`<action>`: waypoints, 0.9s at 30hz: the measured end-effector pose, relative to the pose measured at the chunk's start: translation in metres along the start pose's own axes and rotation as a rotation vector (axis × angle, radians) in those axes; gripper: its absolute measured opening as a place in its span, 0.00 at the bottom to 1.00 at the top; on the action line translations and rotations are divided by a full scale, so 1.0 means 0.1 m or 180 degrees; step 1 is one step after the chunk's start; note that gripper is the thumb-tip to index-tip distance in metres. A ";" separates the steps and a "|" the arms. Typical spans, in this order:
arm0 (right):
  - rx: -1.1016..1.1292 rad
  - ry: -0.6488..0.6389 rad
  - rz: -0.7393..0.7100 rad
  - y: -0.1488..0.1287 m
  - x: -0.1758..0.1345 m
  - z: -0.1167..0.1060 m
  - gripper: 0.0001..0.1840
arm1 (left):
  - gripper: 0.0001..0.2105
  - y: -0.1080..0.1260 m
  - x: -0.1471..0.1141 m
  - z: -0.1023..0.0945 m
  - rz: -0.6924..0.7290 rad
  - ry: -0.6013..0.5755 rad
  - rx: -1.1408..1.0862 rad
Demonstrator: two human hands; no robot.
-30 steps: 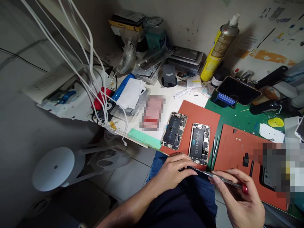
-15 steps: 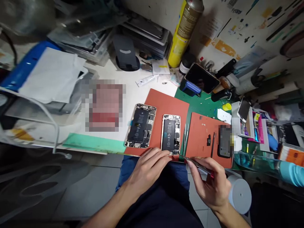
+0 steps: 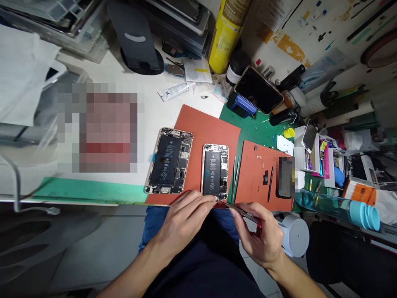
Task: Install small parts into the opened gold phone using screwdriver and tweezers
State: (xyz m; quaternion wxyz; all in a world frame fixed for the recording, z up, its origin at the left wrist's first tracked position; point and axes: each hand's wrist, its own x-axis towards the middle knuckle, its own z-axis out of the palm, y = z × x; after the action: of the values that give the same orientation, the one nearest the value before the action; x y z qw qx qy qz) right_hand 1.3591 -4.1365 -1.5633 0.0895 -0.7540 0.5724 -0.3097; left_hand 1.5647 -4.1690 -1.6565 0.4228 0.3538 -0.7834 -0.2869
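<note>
A small opened smartphone [image 3: 213, 171], its black battery showing, lies on a reddish-brown mat [image 3: 201, 128]. At its lower edge are the fingertips of my left hand [image 3: 186, 221], fingers closed together; the thumb is hidden. My right hand [image 3: 259, 236] grips a slim metal screwdriver [image 3: 245, 213] with a red part near its rear end. The tool's tip points left at the phone's bottom edge, close to my left fingertips. To the left, a larger opened smartphone [image 3: 170, 161] rests partly on the mat. Tweezers [image 3: 235, 178] lie just right of the small phone.
A second reddish-brown mat [image 3: 248, 165] carries small parts, a black pen-like tool [image 3: 270, 184] and a dark phone part [image 3: 284, 178]. Behind stand a phone on a blue stand [image 3: 245, 105] and a yellow spray can [image 3: 223, 41]. A blue bottle [image 3: 335, 207] lies at right.
The camera view has moved nearer the bench, shifting things leftward. The screwdriver tip has moved left from the phone's lower right corner along its bottom edge, closer to my left fingertips.
</note>
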 end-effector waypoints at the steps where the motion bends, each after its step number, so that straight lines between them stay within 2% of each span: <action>1: 0.0000 -0.0014 0.0011 0.00 0.00 0.00 0.22 | 0.16 0.00 0.00 0.00 -0.0004 -0.0015 -0.0008; 15: 0.0026 -0.0133 0.0054 0.02 0.00 0.03 0.22 | 0.17 0.01 0.01 -0.03 -0.0060 -0.0078 -0.0064; 22: 0.0129 -0.0409 0.0044 0.02 -0.01 0.00 0.22 | 0.15 0.03 0.02 -0.05 -0.0087 -0.0073 -0.0060; 25: 0.0086 -0.0309 0.0026 0.00 -0.02 -0.03 0.23 | 0.16 0.02 0.01 -0.04 -0.0057 -0.0080 -0.0057; 27: 0.0091 -0.0209 0.0175 0.00 -0.04 -0.05 0.24 | 0.16 0.01 0.00 -0.03 -0.0058 -0.0098 -0.0054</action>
State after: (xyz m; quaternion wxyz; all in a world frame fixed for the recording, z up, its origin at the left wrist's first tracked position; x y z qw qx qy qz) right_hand 1.3558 -4.1315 -1.5607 0.1275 -0.7464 0.5851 -0.2904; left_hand 1.5668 -4.1692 -1.6541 0.4111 0.3529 -0.7841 -0.3027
